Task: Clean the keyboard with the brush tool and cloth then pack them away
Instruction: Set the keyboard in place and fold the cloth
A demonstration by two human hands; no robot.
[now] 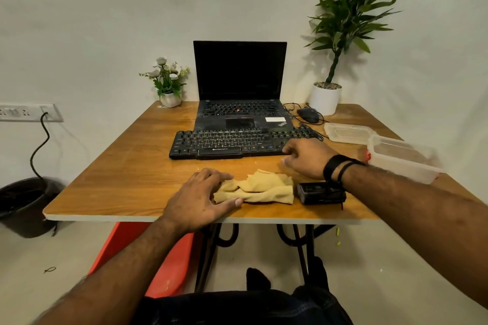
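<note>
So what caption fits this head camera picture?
Left hand touches yellow cloth; right hand reaches beside black keyboard.

Soft, even indoor light, moderately bright, with a slightly warm, greenish cast on the wall [105, 21]. Shadows are faint and diffuse: a pale one falls on the wall behind the tall plant [353, 8], far beyond the right hand [306, 157], and a dim zone lies under the table [118, 166] below both hands. The table shows a mild sheen ahead of the left hand [196, 199]. Wide-angle distortion bends the table edges and stretches the forearms toward the bottom corners. The right hand's fingertips are slightly motion-blurred; the centre is reasonably sharp, the periphery softer.
</note>
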